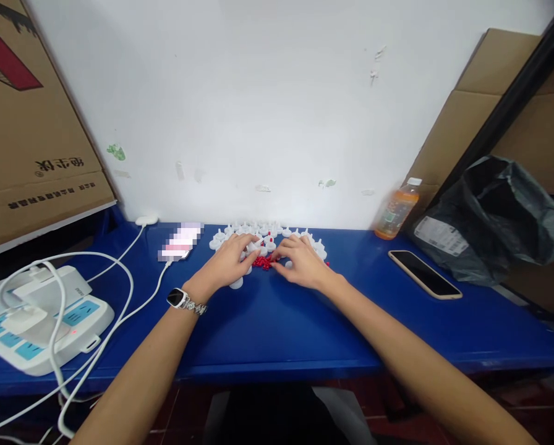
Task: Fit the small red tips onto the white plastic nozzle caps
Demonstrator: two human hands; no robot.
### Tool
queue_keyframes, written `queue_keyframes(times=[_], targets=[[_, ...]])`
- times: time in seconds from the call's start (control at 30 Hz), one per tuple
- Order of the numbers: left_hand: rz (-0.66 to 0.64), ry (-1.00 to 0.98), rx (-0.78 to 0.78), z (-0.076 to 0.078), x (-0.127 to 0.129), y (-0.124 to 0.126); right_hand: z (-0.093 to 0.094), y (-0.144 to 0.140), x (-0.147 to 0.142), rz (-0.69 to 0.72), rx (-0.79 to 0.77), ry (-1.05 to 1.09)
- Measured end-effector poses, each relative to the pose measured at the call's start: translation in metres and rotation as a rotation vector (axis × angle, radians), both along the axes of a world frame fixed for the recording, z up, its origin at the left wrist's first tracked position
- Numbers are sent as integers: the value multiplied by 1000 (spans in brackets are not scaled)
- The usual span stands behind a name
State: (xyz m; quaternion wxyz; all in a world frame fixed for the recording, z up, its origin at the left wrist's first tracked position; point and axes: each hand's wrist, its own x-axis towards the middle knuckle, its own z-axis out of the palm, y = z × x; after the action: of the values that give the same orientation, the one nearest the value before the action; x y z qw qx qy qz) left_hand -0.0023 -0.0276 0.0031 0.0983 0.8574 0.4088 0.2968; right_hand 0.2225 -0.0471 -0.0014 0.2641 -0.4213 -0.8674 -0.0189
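My left hand (230,261) is closed round a white nozzle cap (254,245), its thumb towards the red pile. Bent fingers of my right hand (301,261) touch the right side of a heap of small red tips (261,262); whether one is pinched between them is too small to tell. Behind both hands stand many white nozzle caps (219,237), mostly spout up, in a cluster by the wall. One cap near the middle carries a red tip (270,233). Another white cap (236,283) lies below my left hand, partly hidden by it.
On the blue table (268,334), a power strip (82,321) with looping white cables stands left, near a charging phone (180,242). To the right are an orange drink bottle (397,210), a second phone (424,274) and a dark plastic bag (494,216). A white wall (268,111) rises behind.
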Motion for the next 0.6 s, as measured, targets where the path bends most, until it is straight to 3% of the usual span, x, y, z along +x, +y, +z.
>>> queue_keyframes(times=[0.17, 0.37, 0.47, 0.6], targets=[[-10, 25, -13, 0, 2, -1, -7, 0, -8, 30, 40, -228], [-16, 20, -16, -3, 2, 1, -12, 1, -14, 12, 34, -205], [-6, 10, -24, -3, 2, 0, -10, 0, -14, 10, 21, 32], [-8, -68, -90, 0, 5, -7, -6, 3, -17, 25, -225, 733]])
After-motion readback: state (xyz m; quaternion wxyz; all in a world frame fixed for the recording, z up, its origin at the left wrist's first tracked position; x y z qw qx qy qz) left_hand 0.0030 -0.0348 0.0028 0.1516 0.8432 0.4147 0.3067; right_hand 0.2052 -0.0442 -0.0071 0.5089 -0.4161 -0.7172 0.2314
